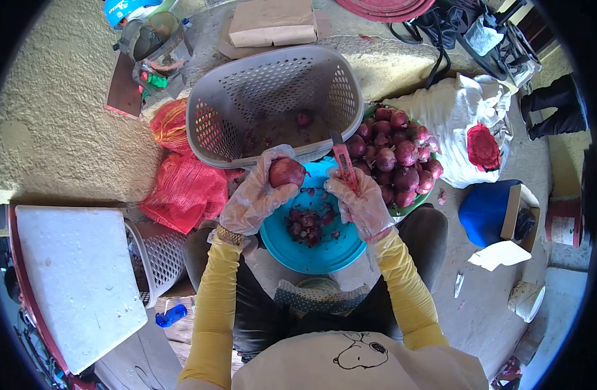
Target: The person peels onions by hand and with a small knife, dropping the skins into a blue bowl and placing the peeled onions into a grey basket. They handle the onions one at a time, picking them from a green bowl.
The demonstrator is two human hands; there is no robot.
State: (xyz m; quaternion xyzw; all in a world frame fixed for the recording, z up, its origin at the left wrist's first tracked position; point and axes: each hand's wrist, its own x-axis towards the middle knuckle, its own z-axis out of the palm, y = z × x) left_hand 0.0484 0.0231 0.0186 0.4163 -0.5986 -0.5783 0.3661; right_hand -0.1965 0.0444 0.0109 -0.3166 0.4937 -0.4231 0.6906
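My left hand [254, 200], in a clear plastic glove, holds a red onion [286, 172] over a blue plate [311, 253]. My right hand [362, 203], also gloved, grips a small knife with a red handle [344, 164], blade pointing up toward the basket. Purple onion peels [308, 224] lie in the middle of the blue plate. To the right of the knife sits a pile of red onions [396, 159] in a green dish. A grey plastic basket [272, 84] stands tilted beyond my hands, with one onion [303, 119] inside.
Red mesh sacks [185, 188] lie left of the basket. A white cloth bag [461, 123] sits to the right, a blue object and cardboard box [493, 211] beyond my right knee. A white board [71, 279] and a second grey basket [152, 260] are at lower left.
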